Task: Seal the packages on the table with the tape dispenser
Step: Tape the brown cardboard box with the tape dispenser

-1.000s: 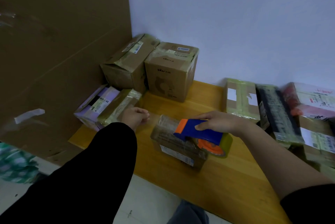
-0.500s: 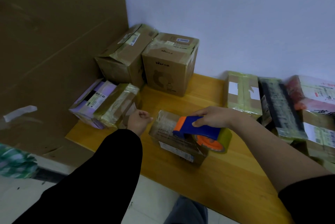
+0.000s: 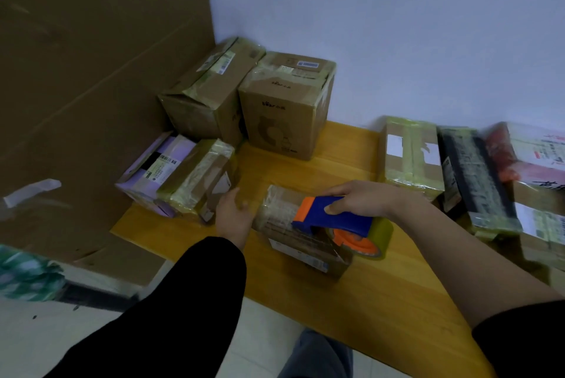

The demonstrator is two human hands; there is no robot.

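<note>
Small package (image 3: 301,243) flat on tabletop (image 3: 351,310), just beneath fingers of right hand (image 3: 359,200). Tape dispenser (image 3: 333,220) laid on top, fingers wrapped round blue handle, likely to run tape along. Left hand (image 3: 234,214) against package's far end, likely bracing; finger closure unclear.

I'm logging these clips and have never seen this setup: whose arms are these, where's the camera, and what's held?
No machine here: a person wears a camera on the head, so the view looks forward and down at their own arms. The right hand grips a blue-and-orange tape dispenser on top of a small box on the wooden table. The left hand is at the box's left end; its grip is too blurred to tell. More taped boxes stand in the far corner, and packages lie along the right.
</note>
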